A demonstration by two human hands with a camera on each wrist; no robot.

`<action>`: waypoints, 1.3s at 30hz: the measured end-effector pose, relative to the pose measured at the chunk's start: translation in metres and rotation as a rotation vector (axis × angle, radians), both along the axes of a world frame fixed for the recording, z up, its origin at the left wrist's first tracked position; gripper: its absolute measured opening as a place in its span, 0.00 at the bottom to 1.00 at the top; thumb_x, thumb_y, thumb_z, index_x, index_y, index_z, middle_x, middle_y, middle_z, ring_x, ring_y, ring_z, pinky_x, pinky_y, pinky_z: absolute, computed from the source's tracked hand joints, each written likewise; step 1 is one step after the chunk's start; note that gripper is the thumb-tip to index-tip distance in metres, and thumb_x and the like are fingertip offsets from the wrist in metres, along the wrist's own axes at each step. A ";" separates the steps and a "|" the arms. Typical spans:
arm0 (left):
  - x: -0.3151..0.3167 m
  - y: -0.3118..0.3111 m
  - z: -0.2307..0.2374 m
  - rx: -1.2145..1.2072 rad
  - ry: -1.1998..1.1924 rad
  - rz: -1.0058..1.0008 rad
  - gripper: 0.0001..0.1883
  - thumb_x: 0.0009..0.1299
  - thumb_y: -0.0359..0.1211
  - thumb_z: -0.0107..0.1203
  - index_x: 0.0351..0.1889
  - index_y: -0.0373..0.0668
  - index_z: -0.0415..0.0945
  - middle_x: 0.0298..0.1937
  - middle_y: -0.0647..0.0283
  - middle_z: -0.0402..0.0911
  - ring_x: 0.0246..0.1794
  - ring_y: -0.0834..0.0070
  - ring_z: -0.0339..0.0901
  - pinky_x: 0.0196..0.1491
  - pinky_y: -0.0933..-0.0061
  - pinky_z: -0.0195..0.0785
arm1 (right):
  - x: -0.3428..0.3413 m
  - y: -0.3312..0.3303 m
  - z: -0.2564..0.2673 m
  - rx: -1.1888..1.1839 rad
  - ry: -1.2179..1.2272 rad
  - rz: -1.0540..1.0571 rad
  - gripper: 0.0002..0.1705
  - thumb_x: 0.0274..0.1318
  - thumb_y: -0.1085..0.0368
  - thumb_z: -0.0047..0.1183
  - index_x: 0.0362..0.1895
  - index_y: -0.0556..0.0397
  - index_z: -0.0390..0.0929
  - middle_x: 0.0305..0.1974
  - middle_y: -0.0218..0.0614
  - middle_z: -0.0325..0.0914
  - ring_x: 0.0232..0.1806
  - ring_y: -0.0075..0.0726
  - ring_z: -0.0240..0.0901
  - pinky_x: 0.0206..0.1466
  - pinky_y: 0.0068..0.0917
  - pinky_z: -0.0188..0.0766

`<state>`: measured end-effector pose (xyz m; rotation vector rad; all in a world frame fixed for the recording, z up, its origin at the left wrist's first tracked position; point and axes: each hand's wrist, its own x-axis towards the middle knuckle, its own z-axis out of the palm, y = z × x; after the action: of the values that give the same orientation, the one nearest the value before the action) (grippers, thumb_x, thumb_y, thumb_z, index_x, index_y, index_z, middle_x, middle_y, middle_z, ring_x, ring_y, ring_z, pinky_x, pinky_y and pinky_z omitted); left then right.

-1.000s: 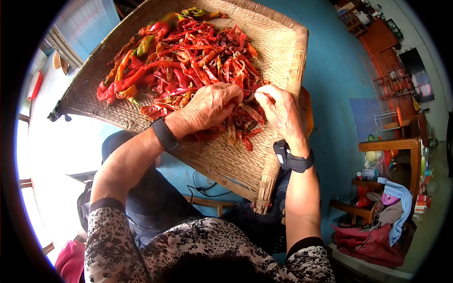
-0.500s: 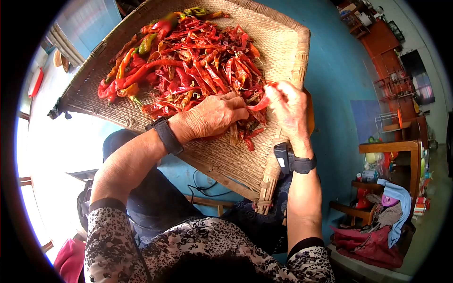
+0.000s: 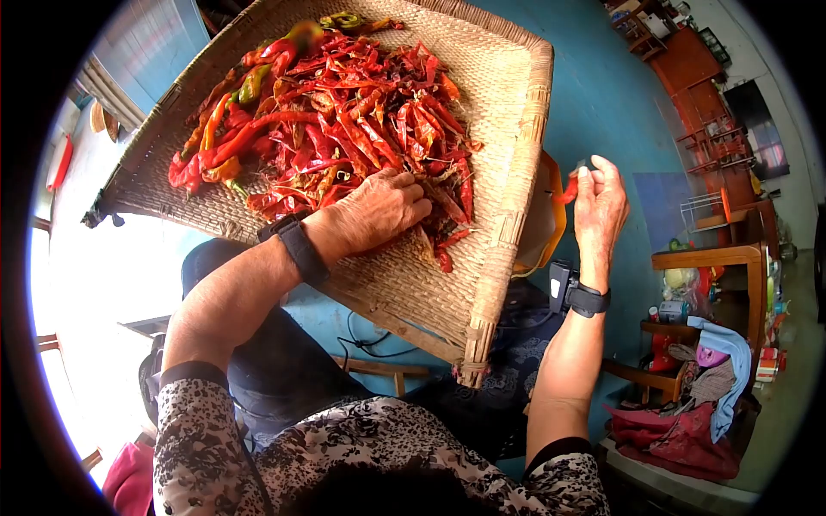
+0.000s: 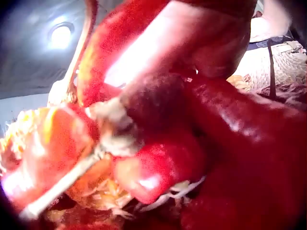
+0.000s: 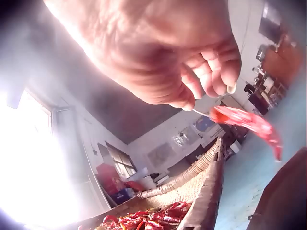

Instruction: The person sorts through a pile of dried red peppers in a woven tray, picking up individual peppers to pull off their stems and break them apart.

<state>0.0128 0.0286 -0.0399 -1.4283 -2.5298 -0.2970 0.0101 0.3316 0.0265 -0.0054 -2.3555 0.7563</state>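
My right hand [image 3: 601, 206] is out past the basket's right side, pinching one red chili pepper [image 3: 568, 191] by its thin stem. In the right wrist view that chili [image 5: 247, 123] dangles from the fingertips. The left hand [image 3: 379, 211] rests on the near part of a heap of dried red chilies [image 3: 361, 112], its fingers bent down into them and the fingertips hidden; I cannot tell whether they grip a chili. Shiny red peppers [image 4: 158, 167] and a pale stem fill the left wrist view. The heap lies in a woven basket tray [image 3: 495, 95].
An orange-rimmed container [image 3: 551, 219] stands below the basket's right edge, partly covered by it. Fresher red and green peppers [image 3: 249, 90] lie at the heap's left. A wooden chair [image 3: 705, 258] with clothes on it stands at right on the blue floor [image 3: 594, 112].
The right hand has drawn a chili from the heap and carried it right, beyond the basket's rim. The left hand has shifted slightly left. The basket has moved a little left.
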 end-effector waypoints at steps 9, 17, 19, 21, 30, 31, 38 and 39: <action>-0.011 -0.005 0.019 0.358 -0.346 0.110 0.06 0.64 0.31 0.57 0.36 0.41 0.73 0.34 0.57 0.78 0.41 0.56 0.78 0.40 0.58 0.74 | 0.011 -0.066 -0.009 0.031 -0.482 0.620 0.17 0.60 0.57 0.58 0.48 0.55 0.77 0.31 0.41 0.82 0.32 0.38 0.80 0.35 0.34 0.76; -0.012 0.001 0.026 0.507 -0.535 0.132 0.07 0.64 0.31 0.59 0.36 0.39 0.74 0.29 0.53 0.79 0.32 0.54 0.79 0.36 0.58 0.72 | 0.015 -0.090 -0.006 0.039 -0.534 0.655 0.15 0.57 0.67 0.58 0.48 0.55 0.75 0.28 0.48 0.79 0.30 0.51 0.78 0.34 0.38 0.73; -0.012 0.002 0.025 0.521 -0.550 0.127 0.07 0.64 0.31 0.59 0.36 0.38 0.75 0.29 0.52 0.79 0.31 0.54 0.80 0.35 0.59 0.72 | 0.019 -0.090 -0.006 0.006 -0.626 0.660 0.16 0.58 0.64 0.58 0.49 0.55 0.75 0.28 0.50 0.79 0.32 0.52 0.78 0.36 0.39 0.73; -0.013 0.004 0.024 0.534 -0.568 0.116 0.07 0.64 0.31 0.59 0.36 0.38 0.75 0.28 0.52 0.80 0.31 0.54 0.80 0.34 0.59 0.72 | 0.021 -0.088 -0.013 -0.046 -0.598 0.679 0.16 0.59 0.61 0.57 0.48 0.56 0.76 0.29 0.51 0.78 0.33 0.51 0.79 0.37 0.40 0.72; -0.010 0.011 0.023 0.481 -0.573 0.050 0.09 0.65 0.29 0.59 0.41 0.38 0.75 0.38 0.54 0.80 0.39 0.58 0.79 0.42 0.62 0.73 | 0.027 -0.085 -0.003 -0.081 -0.282 0.650 0.03 0.62 0.67 0.54 0.37 0.52 0.78 0.23 0.38 0.78 0.23 0.32 0.74 0.27 0.29 0.69; -0.011 0.011 0.023 0.481 -0.492 0.025 0.10 0.65 0.29 0.59 0.43 0.37 0.75 0.44 0.55 0.79 0.45 0.60 0.78 0.46 0.64 0.73 | 0.027 -0.083 0.002 -0.029 -0.271 0.596 0.03 0.62 0.67 0.54 0.36 0.51 0.79 0.23 0.37 0.78 0.22 0.29 0.74 0.26 0.28 0.68; -0.014 0.005 -0.015 0.133 0.046 0.074 0.23 0.63 0.31 0.52 0.58 0.38 0.72 0.53 0.56 0.75 0.51 0.61 0.73 0.53 0.65 0.70 | 0.006 -0.017 0.014 0.038 0.026 0.084 0.06 0.63 0.66 0.53 0.40 0.54 0.79 0.30 0.46 0.81 0.28 0.45 0.80 0.32 0.33 0.72; -0.013 0.006 -0.012 0.135 0.047 0.075 0.23 0.63 0.31 0.52 0.58 0.38 0.72 0.53 0.56 0.75 0.51 0.61 0.73 0.53 0.65 0.70 | 0.004 -0.008 0.011 0.074 0.069 0.062 0.07 0.62 0.65 0.53 0.40 0.54 0.79 0.31 0.47 0.80 0.30 0.50 0.79 0.34 0.38 0.73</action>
<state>-0.0003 0.0345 -0.0515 -1.2733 -2.4672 -0.4074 0.0140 0.3241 0.0377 0.1236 -2.3253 0.6874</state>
